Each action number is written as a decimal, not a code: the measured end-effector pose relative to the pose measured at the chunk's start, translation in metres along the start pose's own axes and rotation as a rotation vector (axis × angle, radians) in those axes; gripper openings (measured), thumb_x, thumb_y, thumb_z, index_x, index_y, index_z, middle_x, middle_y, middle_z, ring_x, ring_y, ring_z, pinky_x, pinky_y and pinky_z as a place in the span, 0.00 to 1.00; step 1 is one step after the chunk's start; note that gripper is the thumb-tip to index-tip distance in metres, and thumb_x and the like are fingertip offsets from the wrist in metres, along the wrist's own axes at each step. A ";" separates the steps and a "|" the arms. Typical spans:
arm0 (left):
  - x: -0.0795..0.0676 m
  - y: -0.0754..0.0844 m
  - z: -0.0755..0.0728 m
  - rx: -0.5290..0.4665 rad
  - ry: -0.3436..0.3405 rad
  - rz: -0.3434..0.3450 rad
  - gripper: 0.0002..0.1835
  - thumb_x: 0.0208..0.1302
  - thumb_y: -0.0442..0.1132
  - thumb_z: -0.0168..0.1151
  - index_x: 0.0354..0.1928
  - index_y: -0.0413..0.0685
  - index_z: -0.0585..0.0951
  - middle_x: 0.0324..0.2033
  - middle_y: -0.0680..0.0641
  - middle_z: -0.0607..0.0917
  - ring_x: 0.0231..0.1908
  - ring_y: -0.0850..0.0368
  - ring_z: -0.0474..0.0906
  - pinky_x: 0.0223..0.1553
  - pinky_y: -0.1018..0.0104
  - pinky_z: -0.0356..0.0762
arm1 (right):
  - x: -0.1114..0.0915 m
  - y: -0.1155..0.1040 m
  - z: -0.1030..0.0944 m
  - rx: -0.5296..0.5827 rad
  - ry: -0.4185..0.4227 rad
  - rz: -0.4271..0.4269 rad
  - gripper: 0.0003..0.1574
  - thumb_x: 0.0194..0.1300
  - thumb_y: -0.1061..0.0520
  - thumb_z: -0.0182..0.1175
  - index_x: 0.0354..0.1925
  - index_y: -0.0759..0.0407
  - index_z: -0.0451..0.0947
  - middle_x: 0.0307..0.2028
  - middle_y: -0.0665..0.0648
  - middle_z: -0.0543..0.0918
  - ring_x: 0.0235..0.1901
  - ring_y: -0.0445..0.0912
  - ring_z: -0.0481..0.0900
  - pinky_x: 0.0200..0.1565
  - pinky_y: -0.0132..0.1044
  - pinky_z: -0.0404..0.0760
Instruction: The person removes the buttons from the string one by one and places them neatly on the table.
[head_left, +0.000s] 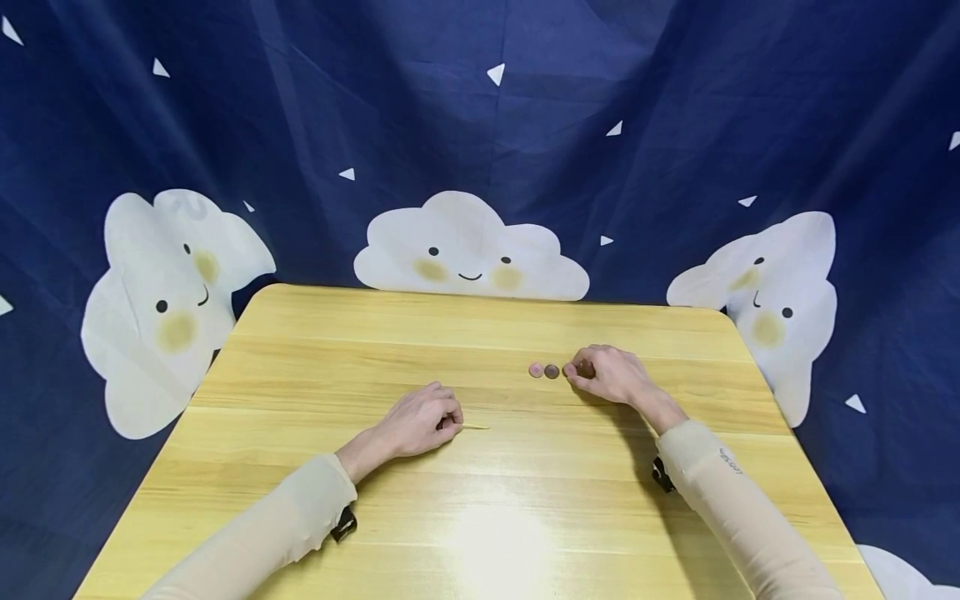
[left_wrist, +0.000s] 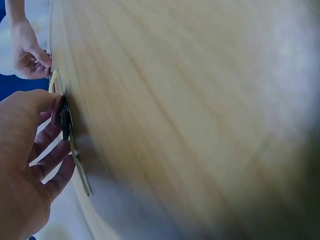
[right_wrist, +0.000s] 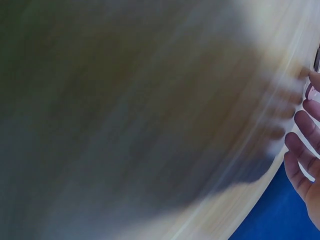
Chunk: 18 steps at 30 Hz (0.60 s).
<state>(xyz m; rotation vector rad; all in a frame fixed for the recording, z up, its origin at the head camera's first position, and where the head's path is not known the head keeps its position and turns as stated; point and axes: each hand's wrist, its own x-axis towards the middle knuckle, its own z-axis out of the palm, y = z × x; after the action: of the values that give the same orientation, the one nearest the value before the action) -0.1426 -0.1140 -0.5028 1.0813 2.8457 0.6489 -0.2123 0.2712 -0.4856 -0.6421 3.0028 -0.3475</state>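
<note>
My left hand (head_left: pixel 422 419) is low over the table at centre left, pinching a thin yellow cord (head_left: pixel 476 427) whose end sticks out to the right. In the left wrist view a dark disc (left_wrist: pixel 65 124) and a reddish one show edge-on at the thumb tip, with the yellow cord (left_wrist: pixel 80 172) trailing under the fingers. Farther back, my right hand (head_left: pixel 611 373) pinches a pinkish button (head_left: pixel 567 369) at the tabletop between thumb and forefinger. To its left lie a brown button (head_left: pixel 552 372) and a pink button (head_left: pixel 536 370), side by side in a row.
The wooden table (head_left: pixel 337 333) has rounded far corners and reflects a bright light near its front. A dark blue curtain (head_left: pixel 420 100) with white clouds hangs right behind its far edge and at both sides.
</note>
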 end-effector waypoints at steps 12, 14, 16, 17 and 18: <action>0.000 0.000 0.000 0.005 0.003 0.006 0.04 0.67 0.40 0.68 0.33 0.59 0.86 0.33 0.61 0.82 0.38 0.64 0.70 0.40 0.70 0.72 | -0.001 0.001 0.000 0.029 0.000 -0.015 0.16 0.71 0.38 0.66 0.46 0.46 0.88 0.30 0.45 0.82 0.31 0.40 0.76 0.34 0.41 0.77; 0.000 0.000 0.000 0.004 0.003 0.005 0.04 0.67 0.40 0.68 0.33 0.59 0.86 0.33 0.61 0.82 0.38 0.64 0.70 0.40 0.70 0.71 | 0.000 0.001 0.000 0.030 0.001 -0.017 0.17 0.71 0.38 0.65 0.46 0.46 0.88 0.29 0.45 0.81 0.31 0.40 0.76 0.34 0.41 0.76; 0.000 0.000 0.000 0.002 0.002 0.006 0.04 0.67 0.40 0.68 0.34 0.59 0.86 0.33 0.61 0.82 0.38 0.64 0.70 0.40 0.71 0.71 | 0.000 0.000 0.000 0.030 0.002 -0.019 0.17 0.72 0.37 0.65 0.46 0.46 0.88 0.29 0.45 0.81 0.30 0.40 0.76 0.33 0.40 0.76; 0.000 0.000 0.000 0.001 0.001 0.006 0.04 0.67 0.40 0.68 0.34 0.59 0.86 0.33 0.61 0.82 0.38 0.64 0.70 0.40 0.71 0.71 | 0.000 0.000 0.000 0.032 0.003 -0.019 0.17 0.72 0.37 0.65 0.46 0.46 0.88 0.29 0.45 0.81 0.30 0.40 0.76 0.33 0.40 0.76; 0.000 0.000 0.000 0.000 0.000 0.007 0.04 0.67 0.41 0.68 0.34 0.59 0.86 0.33 0.61 0.82 0.38 0.64 0.70 0.39 0.71 0.71 | 0.000 0.000 0.000 0.031 0.005 -0.020 0.18 0.72 0.37 0.65 0.46 0.46 0.88 0.29 0.45 0.81 0.30 0.39 0.76 0.33 0.40 0.76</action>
<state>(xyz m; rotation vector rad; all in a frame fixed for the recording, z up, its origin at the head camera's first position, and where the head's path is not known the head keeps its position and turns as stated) -0.1429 -0.1142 -0.5031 1.0918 2.8436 0.6490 -0.2120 0.2712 -0.4851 -0.6708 2.9914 -0.3964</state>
